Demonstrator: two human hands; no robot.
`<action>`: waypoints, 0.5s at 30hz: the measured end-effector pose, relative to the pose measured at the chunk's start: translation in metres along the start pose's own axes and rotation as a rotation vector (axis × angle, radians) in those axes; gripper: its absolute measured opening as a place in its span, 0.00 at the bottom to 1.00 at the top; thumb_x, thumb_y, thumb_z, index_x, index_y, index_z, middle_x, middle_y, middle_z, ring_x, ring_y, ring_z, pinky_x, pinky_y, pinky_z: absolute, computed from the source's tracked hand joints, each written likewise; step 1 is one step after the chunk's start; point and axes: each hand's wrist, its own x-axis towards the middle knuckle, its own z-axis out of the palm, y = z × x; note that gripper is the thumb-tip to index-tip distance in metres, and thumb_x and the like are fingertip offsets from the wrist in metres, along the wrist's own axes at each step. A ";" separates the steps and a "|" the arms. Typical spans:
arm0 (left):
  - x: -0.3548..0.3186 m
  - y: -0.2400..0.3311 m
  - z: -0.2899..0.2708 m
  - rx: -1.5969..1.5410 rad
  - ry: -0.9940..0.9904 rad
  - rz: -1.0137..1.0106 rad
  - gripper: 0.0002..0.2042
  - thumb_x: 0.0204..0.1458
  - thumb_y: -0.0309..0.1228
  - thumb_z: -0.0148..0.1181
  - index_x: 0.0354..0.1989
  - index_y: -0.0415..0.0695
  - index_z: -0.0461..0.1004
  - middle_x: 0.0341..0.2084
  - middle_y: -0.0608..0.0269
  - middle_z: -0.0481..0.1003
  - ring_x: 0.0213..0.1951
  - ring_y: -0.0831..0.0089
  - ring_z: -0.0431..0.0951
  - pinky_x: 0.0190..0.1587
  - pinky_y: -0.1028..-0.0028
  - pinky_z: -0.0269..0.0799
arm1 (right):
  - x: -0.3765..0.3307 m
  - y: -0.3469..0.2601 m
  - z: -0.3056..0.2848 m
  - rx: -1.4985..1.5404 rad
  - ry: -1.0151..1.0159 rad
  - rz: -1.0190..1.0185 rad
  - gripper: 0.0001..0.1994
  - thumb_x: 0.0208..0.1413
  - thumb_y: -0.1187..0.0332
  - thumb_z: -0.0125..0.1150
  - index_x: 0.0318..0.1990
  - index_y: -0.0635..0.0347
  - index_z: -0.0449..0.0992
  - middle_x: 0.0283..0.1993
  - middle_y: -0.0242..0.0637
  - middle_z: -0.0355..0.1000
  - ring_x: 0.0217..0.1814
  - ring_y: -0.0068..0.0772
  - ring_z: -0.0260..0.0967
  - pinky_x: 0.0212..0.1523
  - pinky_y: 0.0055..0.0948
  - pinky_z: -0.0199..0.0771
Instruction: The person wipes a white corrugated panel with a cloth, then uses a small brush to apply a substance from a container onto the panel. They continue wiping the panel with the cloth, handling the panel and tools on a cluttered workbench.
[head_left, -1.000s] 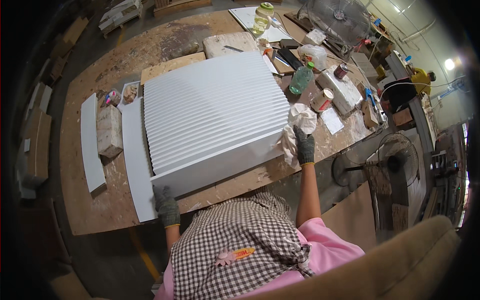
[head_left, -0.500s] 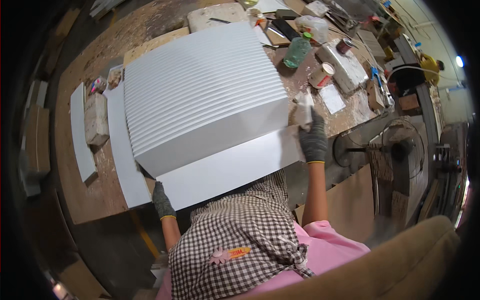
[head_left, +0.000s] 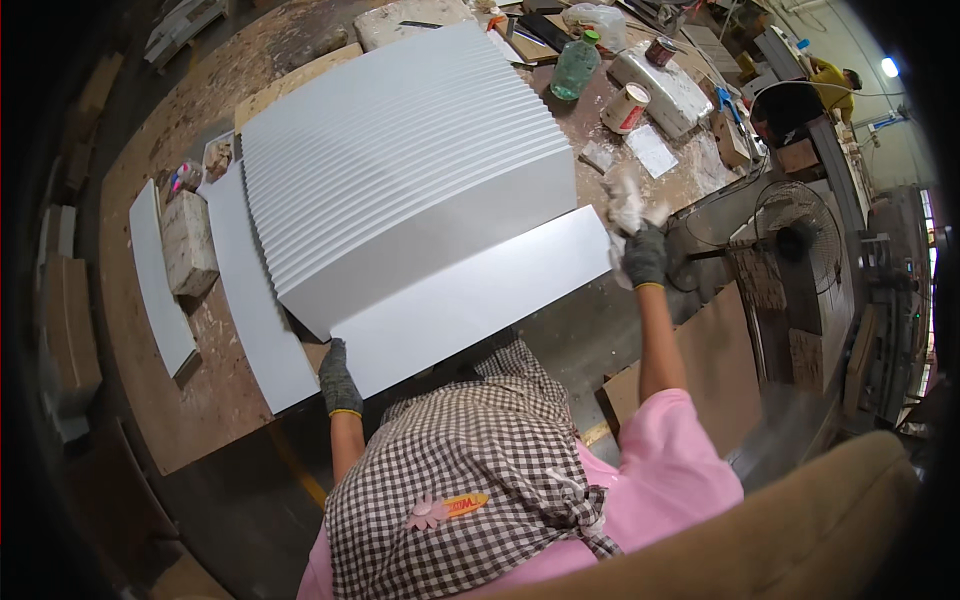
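A tall stack of white panels [head_left: 410,150] lies on the worktable, its layered edges showing as ridges. Along its near side is a single white board [head_left: 480,300], jutting past the table's front edge. My left hand [head_left: 340,378], in a dark grey knit glove, grips this board's near left corner. Off the board's right end, my gloved right hand [head_left: 645,257] holds a crumpled white rag [head_left: 627,210], smeared by motion. Left of the stack lie a long white strip [head_left: 255,300] and a narrower white strip [head_left: 160,280].
A wrapped block [head_left: 190,243] sits between the strips. At the back right are a green bottle [head_left: 575,68], a white can [head_left: 625,108], a sheet of paper [head_left: 652,150] and a pale block [head_left: 665,88]. A standing fan [head_left: 795,240] is right of the table; a person in yellow [head_left: 832,85] is beyond.
My right hand has moved off the board's right end, outward to the right, with the rag. My left hand stays at the left corner. The view has shifted slightly.
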 end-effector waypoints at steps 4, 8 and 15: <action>-0.026 0.033 0.016 -0.292 -0.224 -0.141 0.21 0.60 0.43 0.50 0.48 0.35 0.73 0.41 0.55 0.77 0.40 0.66 0.79 0.45 0.70 0.75 | -0.005 -0.042 -0.017 0.233 -0.209 0.393 0.26 0.54 0.53 0.54 0.56 0.62 0.70 0.54 0.51 0.69 0.53 0.53 0.68 0.51 0.44 0.67; -0.002 0.018 -0.006 0.465 -0.393 0.345 0.24 0.65 0.43 0.35 0.56 0.35 0.66 0.48 0.49 0.74 0.46 0.58 0.75 0.52 0.65 0.69 | -0.082 -0.186 0.038 -0.412 -0.214 -0.144 0.39 0.53 0.43 0.52 0.67 0.58 0.55 0.68 0.50 0.54 0.67 0.54 0.52 0.63 0.57 0.48; 0.006 0.031 0.007 1.291 -0.429 0.542 0.32 0.59 0.59 0.41 0.56 0.41 0.67 0.46 0.56 0.74 0.47 0.65 0.73 0.50 0.69 0.70 | -0.163 -0.381 0.071 -0.012 -0.622 -1.098 0.42 0.49 0.41 0.54 0.69 0.51 0.53 0.73 0.46 0.44 0.76 0.52 0.38 0.72 0.55 0.31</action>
